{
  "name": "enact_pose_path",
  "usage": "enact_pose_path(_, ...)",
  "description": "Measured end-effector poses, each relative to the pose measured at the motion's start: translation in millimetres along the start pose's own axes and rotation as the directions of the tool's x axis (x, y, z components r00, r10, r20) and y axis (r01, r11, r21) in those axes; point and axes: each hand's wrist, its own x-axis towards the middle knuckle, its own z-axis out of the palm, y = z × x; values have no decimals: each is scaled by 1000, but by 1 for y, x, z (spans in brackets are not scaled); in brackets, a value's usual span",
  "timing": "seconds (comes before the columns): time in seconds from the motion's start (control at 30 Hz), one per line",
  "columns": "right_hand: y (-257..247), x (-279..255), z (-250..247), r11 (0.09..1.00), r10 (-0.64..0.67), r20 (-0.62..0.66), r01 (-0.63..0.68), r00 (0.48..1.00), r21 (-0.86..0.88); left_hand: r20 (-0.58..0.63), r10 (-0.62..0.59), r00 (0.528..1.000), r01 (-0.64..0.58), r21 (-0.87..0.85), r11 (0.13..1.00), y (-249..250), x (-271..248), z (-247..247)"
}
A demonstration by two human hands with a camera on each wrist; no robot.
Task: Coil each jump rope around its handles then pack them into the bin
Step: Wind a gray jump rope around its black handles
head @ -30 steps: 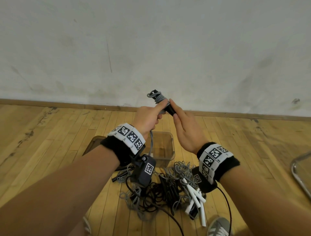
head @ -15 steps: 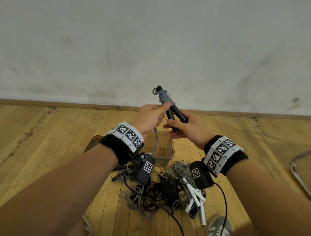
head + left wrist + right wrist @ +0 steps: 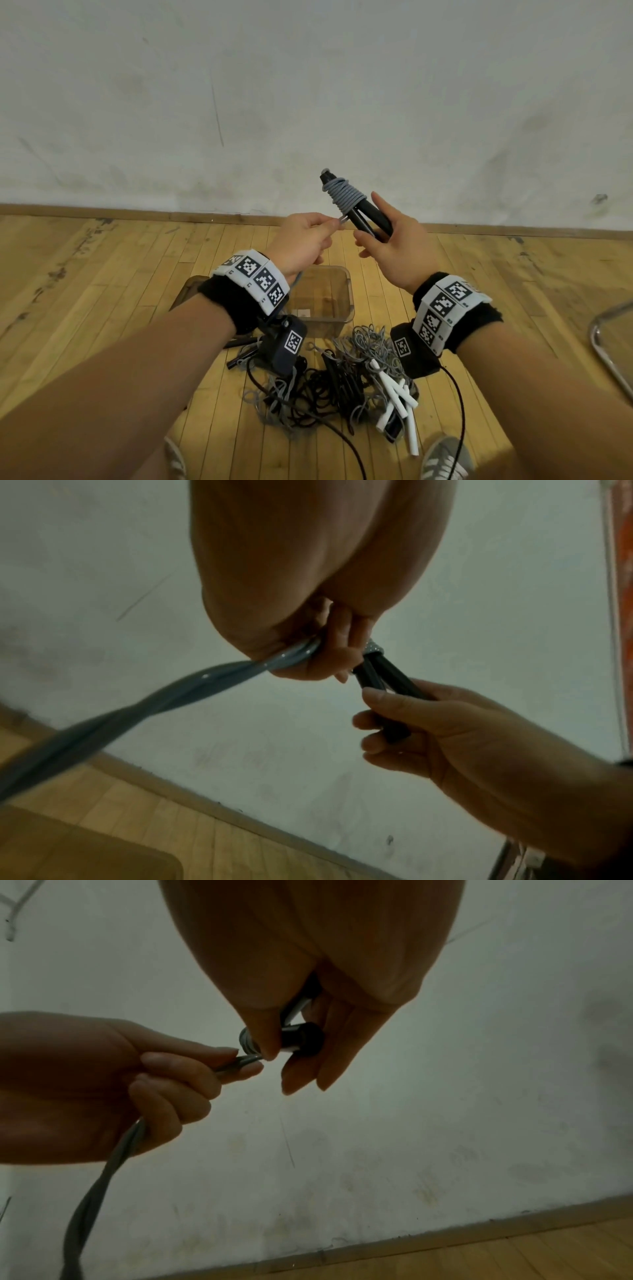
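The two black handles (image 3: 368, 217) are grasped side by side in the right hand (image 3: 397, 253), the fingers curled round their lower ends and the thumb laid along them. They are held tilted, upper ends leaning away to the left, raised above the bin (image 3: 342, 308). Near the upper ends, beyond the grip, the grey rope (image 3: 344, 196) is wound round both handles in several tight turns.

Just to the left of the grip, the free run of the rope is pinched between thumb and forefinger of the left hand (image 3: 301, 245), right beside the lowest turn. From that pinch the rope is passed through the clenched left palm and is seen in the left wrist view as a doubled, twisted grey length (image 3: 164, 693) trailing down past the wrist. In the right wrist view the butt ends (image 3: 301, 1039) of the handles are seen between the right fingers (image 3: 301, 1074), with the left fingertips (image 3: 246, 1066) close beside them.

Below both hands, on the wooden floor (image 3: 102, 291), the clear bin is set open. Nearer the person than the bin, a tangled pile (image 3: 342, 380) of grey and black ropes is spread, with white handles (image 3: 397, 394) lying at its right side.
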Motion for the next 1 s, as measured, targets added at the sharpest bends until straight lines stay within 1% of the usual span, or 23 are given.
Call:
enact_pose_path(0.13, 3, -1, 6, 991, -31, -43, 25, 999, -133, -34, 26, 999, -20, 151, 988, -2, -2, 0)
enact_pose_path(0.2, 4, 0, 7, 976, -66, -50, 54, 997, -211, -42, 32, 999, -25, 172, 985, -3, 0, 0)
enact_pose_path(0.23, 4, 0, 7, 967, -89, -55, 73, 994, -244, -32, 18, 999, -14, 128, 992, -2, 0, 1)
enact_pose_path(0.3, 2, 0, 3, 954, -126, -80, 99, 989, -282, 1, -41, 999, 41, -28, 999, 2, 0, 3)
enact_pose_path(0.33, 1, 0, 2, 947, -143, -89, 110, 986, -302, 15, -76, 997, 77, -103, 992, 5, -1, 4)
enact_pose_path(0.4, -2, -3, 3, 927, -172, -105, 125, 980, -352, 31, -123, 992, 127, -200, 971, 10, -2, 6)
enact_pose_path(0.5, 0, -5, 10, 905, -174, -111, 114, 978, -410, 26, -151, 988, 152, -270, 951, 13, -3, 10)
enact_pose_path(0.6, 6, -5, 14, 894, -195, -77, 145, 978, -424, -6, -171, 985, 164, -264, 950, 12, -3, 10)
enact_pose_path(0.7, 2, -12, 21, 917, -202, 9, 193, 979, -350, -80, -159, 984, 139, -215, 967, 9, -1, 5)
enact_pose_path(0.77, 1, -18, 30, 935, -212, 70, 223, 975, -274, -141, -138, 980, 117, -149, 982, 5, 2, 2)
enact_pose_path(0.83, 1, -17, 34, 961, -208, 54, 214, 977, -173, -154, -118, 981, 100, -116, 988, 3, 1, 1)
enact_pose_path(0.87, 0, -16, 33, 981, -182, 24, 183, 983, -72, -140, -112, 984, 95, -124, 988, 3, 1, 0)
enact_pose_path(0.9, -1, -13, 31, 990, -125, -3, 125, 992, 59, -117, -106, 988, 89, -143, 986, 5, -1, 0)
enact_pose_path(0.93, -4, -12, 25, 979, -43, -4, 43, 999, 199, -88, -96, 991, 80, -168, 982, 7, -2, 1)
enact_pose_path(0.97, -6, -11, 19, 945, 43, 34, -51, 999, 322, -56, -81, 995, 69, -188, 980, 10, -3, 2)
enact_pose_path(1.0, -11, -10, 14, 903, 106, 105, -140, 989, 406, -31, -56, 998, 49, -185, 981, 12, -4, 2)
